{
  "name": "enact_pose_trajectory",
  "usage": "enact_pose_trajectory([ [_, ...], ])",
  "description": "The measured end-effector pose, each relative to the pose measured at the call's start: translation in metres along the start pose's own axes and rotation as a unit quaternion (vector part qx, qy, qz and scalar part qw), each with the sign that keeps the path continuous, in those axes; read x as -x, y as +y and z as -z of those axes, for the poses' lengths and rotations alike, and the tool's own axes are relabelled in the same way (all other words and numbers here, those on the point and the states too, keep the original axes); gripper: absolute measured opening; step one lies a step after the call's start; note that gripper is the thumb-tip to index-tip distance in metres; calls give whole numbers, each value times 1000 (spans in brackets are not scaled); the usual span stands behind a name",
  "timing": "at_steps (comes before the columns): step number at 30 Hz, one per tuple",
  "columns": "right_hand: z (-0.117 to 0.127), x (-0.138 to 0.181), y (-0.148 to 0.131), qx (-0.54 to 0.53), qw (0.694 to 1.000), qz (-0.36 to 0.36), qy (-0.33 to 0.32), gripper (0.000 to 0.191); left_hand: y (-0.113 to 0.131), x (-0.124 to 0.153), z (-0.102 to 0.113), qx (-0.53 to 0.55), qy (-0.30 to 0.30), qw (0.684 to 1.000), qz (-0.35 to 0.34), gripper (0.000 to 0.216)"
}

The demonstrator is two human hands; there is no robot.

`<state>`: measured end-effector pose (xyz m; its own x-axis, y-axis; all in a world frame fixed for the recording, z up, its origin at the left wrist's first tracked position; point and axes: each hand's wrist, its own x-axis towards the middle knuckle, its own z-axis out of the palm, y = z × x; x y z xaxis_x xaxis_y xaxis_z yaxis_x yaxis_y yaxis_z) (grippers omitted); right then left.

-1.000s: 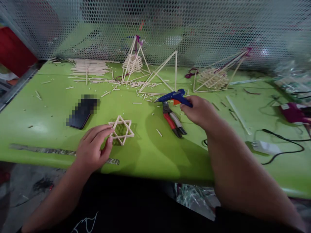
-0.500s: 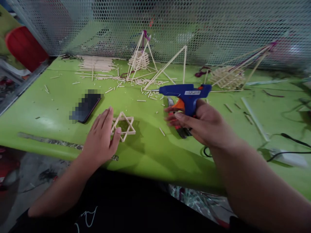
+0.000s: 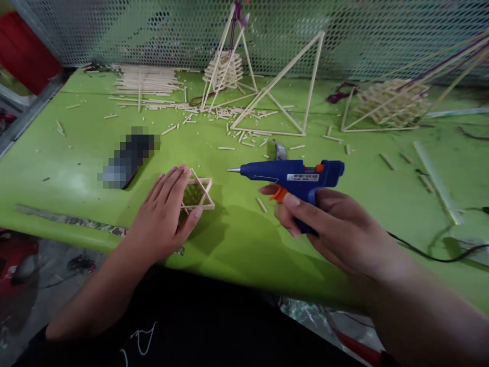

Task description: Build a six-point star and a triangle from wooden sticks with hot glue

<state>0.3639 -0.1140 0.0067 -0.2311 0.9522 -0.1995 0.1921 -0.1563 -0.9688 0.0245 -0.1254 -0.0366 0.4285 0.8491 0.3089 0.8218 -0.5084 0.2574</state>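
Observation:
In the head view, my right hand point(image 3: 336, 219) is wrapped round the grip of a blue hot glue gun point(image 3: 282, 173). A finger lies at its orange trigger, and the metal nozzle points left, above the table. My left hand point(image 3: 164, 211) rests over a six-pointed star of wooden sticks point(image 3: 208, 193). Its fingers lie along the star's left side and the thumb meets the lower edge, steadying it. The hand hides the star's left part. Between the nozzle and the star there is a gap.
A phone point(image 3: 132, 158) lies left of the star on the green table point(image 3: 229, 244). Behind are a stick pile point(image 3: 147, 81), scattered offcuts, a triangular stick frame point(image 3: 280, 71) and stacked stick models point(image 3: 223, 71). A black cord point(image 3: 428, 255) runs right. Perforated metal point(image 3: 183, 30) stands at the back.
The glue gun has come lower and nearer to me, and my right fingers have closed round its grip and trigger. My left hand has shifted right, covering more of the star. The view has shifted.

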Motion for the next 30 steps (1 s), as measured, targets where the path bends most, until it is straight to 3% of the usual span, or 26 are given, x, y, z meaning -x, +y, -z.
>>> enact_pose_trajectory([
  [5,-2,-2,11,66,997,18,-46,58,1,2,3,6,3,1000,1,79],
  [9,-12,-5,13,40,998,-5,-49,55,4,1,12,28,85,996,0,66],
  [12,-17,-8,12,18,999,-18,-37,48,5,0,16,33,128,990,-51,54],
  [15,-19,-10,11,11,999,-18,-46,47,4,2,19,33,105,990,-91,41],
  [19,-14,-10,17,40,998,-5,-46,43,0,14,28,15,101,993,-59,39],
  [24,-10,-8,26,40,997,27,-59,21,-7,27,31,1,121,992,-35,35],
  [30,-11,-10,29,44,997,32,-52,23,-12,26,25,22,123,990,-64,41],
])
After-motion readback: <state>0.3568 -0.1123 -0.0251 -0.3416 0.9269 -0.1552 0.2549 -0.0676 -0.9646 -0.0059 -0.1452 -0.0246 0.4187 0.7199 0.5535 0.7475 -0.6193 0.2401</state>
